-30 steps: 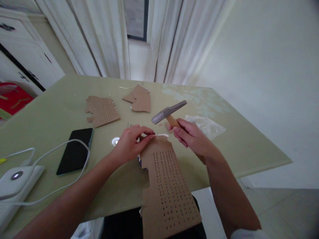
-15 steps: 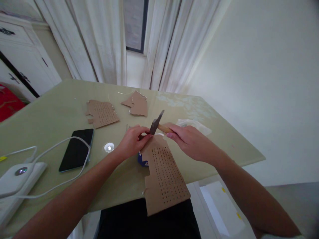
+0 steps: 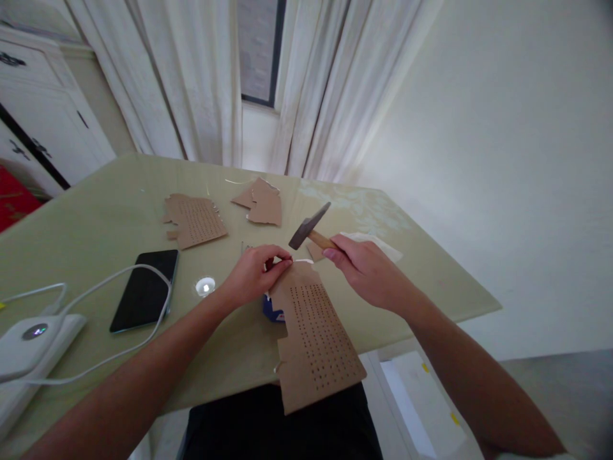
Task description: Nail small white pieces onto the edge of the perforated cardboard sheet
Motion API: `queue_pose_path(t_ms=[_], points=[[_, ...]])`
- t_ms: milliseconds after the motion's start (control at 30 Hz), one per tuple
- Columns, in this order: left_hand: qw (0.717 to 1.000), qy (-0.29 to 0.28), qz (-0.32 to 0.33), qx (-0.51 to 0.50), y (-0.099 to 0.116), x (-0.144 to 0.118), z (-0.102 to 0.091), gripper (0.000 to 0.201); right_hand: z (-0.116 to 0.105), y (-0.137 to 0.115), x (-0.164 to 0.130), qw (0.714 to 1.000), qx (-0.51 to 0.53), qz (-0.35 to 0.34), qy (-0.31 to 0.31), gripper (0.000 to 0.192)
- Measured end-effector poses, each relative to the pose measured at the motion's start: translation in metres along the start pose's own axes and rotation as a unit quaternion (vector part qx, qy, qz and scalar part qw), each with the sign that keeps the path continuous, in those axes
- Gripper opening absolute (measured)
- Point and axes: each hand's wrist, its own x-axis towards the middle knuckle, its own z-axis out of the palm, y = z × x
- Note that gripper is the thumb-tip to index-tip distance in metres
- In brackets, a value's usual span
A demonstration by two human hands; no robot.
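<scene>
Raised again since the earlier frame, your hammer sits gripped in your right hand while your left hand pinches the perforated cardboard.

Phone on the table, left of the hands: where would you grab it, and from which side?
Take the phone across its two long edges near the far end, coming from above. It lies flat, screen up, and the white cable crosses its near end, so the far end offers bare edges. The left hand is nearest.
</scene>
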Motion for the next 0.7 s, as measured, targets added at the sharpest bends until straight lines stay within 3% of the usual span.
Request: queue_pose_path(t_ms=[100,267,467,700], points=[[1.0,0.004,0.014,-0.023,-0.002,0.0,0.0,0.019,-0.002,-0.001,-0.001,1.0,-0.015,0.01,0.021,0.03],[1.0,-0.009,0.019,-0.023,-0.005,-0.001,0.001,0.019,0.008,0.0,0.001,0.997,-0.054,0.013,-0.055,0.026],[1.0,-0.012,0.008,-0.024,-0.003,-0.002,0.001,0.02,0.008,0.0,-0.001,0.998,-0.053,0.02,-0.009,0.029],[0.999,-0.043,-0.02,-0.01,0.004,-0.002,-0.002,0.026,0.019,0.001,-0.002,0.995,-0.08,-0.002,-0.057,0.028]])
